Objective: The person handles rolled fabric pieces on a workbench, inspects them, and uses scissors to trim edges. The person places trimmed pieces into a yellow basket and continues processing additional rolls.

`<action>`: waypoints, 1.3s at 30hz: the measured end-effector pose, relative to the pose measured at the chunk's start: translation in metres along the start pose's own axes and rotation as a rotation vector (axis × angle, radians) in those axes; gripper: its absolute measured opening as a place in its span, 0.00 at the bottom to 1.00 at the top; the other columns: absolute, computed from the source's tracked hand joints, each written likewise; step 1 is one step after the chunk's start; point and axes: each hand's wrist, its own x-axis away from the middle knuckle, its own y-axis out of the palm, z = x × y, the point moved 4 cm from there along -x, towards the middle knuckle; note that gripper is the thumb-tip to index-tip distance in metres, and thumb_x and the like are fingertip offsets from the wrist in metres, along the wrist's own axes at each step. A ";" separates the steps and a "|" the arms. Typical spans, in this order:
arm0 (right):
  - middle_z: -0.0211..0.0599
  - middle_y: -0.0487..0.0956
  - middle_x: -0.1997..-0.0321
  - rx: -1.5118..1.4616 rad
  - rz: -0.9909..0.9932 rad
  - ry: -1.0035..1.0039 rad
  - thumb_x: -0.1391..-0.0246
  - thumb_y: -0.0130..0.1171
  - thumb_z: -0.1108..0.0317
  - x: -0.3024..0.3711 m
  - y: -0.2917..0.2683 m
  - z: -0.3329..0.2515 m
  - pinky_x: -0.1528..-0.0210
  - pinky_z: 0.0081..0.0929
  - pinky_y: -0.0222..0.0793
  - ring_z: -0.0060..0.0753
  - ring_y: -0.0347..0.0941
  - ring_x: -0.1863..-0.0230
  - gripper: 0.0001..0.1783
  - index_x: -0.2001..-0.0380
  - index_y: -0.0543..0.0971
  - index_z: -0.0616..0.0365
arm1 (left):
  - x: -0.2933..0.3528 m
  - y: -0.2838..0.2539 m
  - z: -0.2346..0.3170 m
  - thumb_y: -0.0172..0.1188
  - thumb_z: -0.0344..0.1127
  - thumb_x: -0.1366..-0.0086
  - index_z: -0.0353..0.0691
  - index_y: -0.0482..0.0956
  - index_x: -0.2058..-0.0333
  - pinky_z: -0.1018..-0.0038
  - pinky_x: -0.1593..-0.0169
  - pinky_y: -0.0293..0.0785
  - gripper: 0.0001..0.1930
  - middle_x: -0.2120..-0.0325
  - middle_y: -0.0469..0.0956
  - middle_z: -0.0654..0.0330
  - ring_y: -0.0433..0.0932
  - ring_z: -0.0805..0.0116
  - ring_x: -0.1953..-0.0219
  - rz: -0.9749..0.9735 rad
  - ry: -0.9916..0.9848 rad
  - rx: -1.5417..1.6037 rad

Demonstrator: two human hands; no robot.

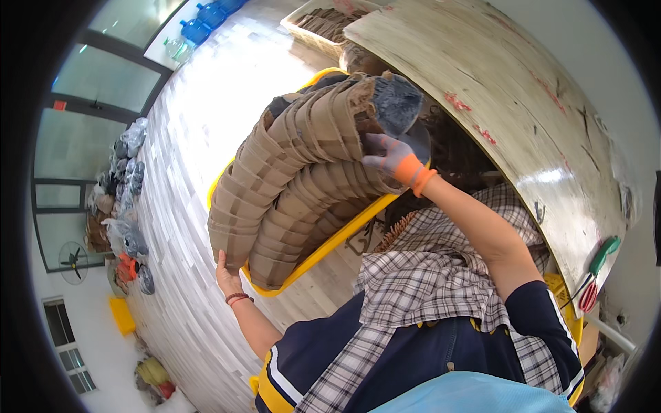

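Note:
A long curved stack of nested brown fabric pieces (pixel 282 155) arches across the middle, its upper end showing dark grey-blue fur (pixel 397 104). My right hand (pixel 392 157), in a grey glove with an orange cuff, presses against the stack near this furry end, fingers bent over the edge. At the lower left end, my bare left hand (pixel 228 279), with a beaded bracelet at the wrist, grips the bottom of the same stack; some of its fingers are hidden. Alongside lies a second row of similar pieces (pixel 310 206). Both rows rest in a yellow-rimmed tub (pixel 344 233).
A worn wooden table (pixel 537 103) curves along the right, carrying green-handled scissors (pixel 604 255) and red-handled ones (pixel 589 294). Behind the tub stands a pale basket (pixel 313 41) of brown pieces. Plastic bags (pixel 127 186), a fan (pixel 72 261) and blue water bottles (pixel 196 31) line the left wall.

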 end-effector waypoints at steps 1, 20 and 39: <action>0.44 0.74 0.45 0.067 0.023 -0.019 0.52 0.65 0.55 0.019 -0.012 -0.001 0.45 0.29 0.67 0.38 0.71 0.44 0.35 0.44 0.69 0.62 | 0.006 0.000 0.006 0.69 0.41 0.47 0.32 0.71 0.50 0.60 0.45 0.69 0.29 0.50 0.73 0.50 0.72 0.53 0.49 0.059 -0.027 -0.035; 0.43 0.66 0.38 0.374 1.214 0.313 0.53 0.49 0.84 0.453 -0.116 0.076 0.37 0.33 0.59 0.43 0.62 0.37 0.28 0.46 0.73 0.59 | 0.290 0.415 -0.190 0.55 0.27 0.48 0.33 0.75 0.59 0.53 0.36 0.52 0.15 0.51 0.71 0.46 0.65 0.47 0.44 -1.684 1.762 -1.196; 0.40 0.75 0.49 0.563 1.330 0.274 0.50 0.57 0.81 0.460 -0.108 0.074 0.48 0.28 0.70 0.38 0.71 0.48 0.16 0.57 0.79 0.58 | 0.239 0.500 -0.279 0.48 0.34 0.40 0.46 0.82 0.76 0.66 0.46 0.59 0.13 0.77 0.81 0.59 0.78 0.65 0.67 -1.385 2.039 -1.868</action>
